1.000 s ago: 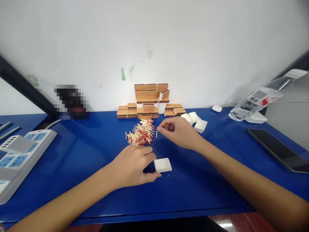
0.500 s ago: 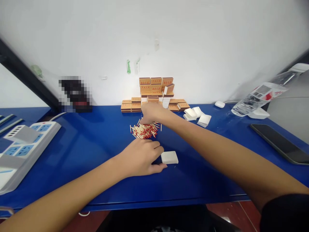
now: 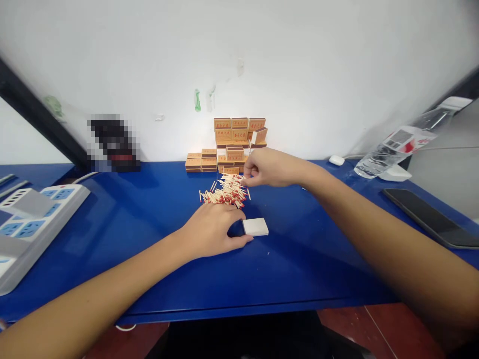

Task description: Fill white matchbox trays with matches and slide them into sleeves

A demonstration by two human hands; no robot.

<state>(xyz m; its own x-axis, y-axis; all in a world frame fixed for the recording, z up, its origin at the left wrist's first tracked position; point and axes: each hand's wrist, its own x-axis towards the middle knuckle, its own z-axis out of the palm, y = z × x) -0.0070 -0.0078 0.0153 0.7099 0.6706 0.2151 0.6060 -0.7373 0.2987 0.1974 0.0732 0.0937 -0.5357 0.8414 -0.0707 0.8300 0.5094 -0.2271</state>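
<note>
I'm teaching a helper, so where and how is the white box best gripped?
I'd pinch the white box across its near and far edges, coming from the left. It lies flat and low, those edges look mostly exposed, and the left hand is on that side, thumb near and fingers far.

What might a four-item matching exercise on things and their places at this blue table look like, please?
Things
1. Small white rectangular box
2. Loose red-tipped wooden matches
3. Clear plastic bottle with white cap
4. Long white power strip with blue sockets

Places
A. On the right, beyond the flat black phone
B. At the left hand's thumb
C. At the table's left end
D. Heaped before the stacked orange matchboxes

Pairs: 1-B, 2-D, 3-A, 4-C
</note>
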